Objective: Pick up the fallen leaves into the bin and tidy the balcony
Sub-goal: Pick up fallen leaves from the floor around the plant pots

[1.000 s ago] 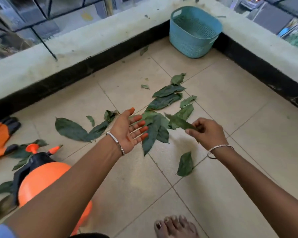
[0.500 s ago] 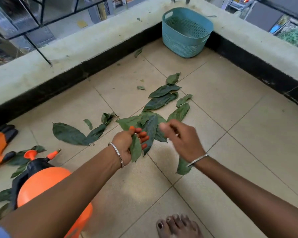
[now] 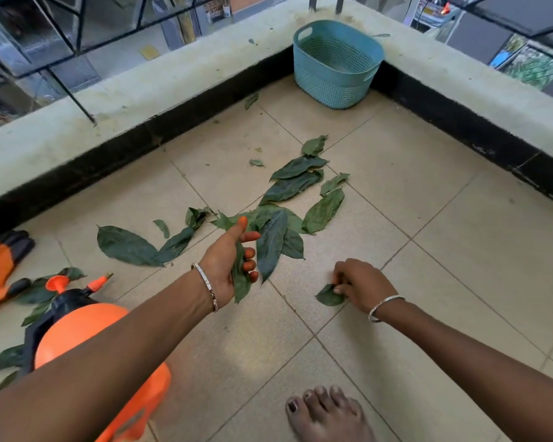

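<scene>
Green fallen leaves [image 3: 292, 186] lie scattered over the beige tiled balcony floor, with a large one [image 3: 125, 245] further left. My left hand [image 3: 229, 264] hovers above the floor and grips a leaf [image 3: 240, 282] in its curled fingers. My right hand [image 3: 363, 283] is down at the floor, its fingers pinching a small leaf [image 3: 329, 296]. The teal plastic basket [image 3: 337, 63] stands in the far corner, well beyond both hands, and looks empty.
An orange pressure sprayer [image 3: 87, 327] stands at the lower left under my left arm, with leaves around it. Orange and black gloves [image 3: 0, 263] lie at the far left. A low concrete parapet [image 3: 141, 97] bounds the floor. My bare foot [image 3: 328, 413] shows at the bottom.
My right hand passed a leaf into my left hand, which closed on it. The right hand then dropped to the floor and pinched the small leaf nearer me.
</scene>
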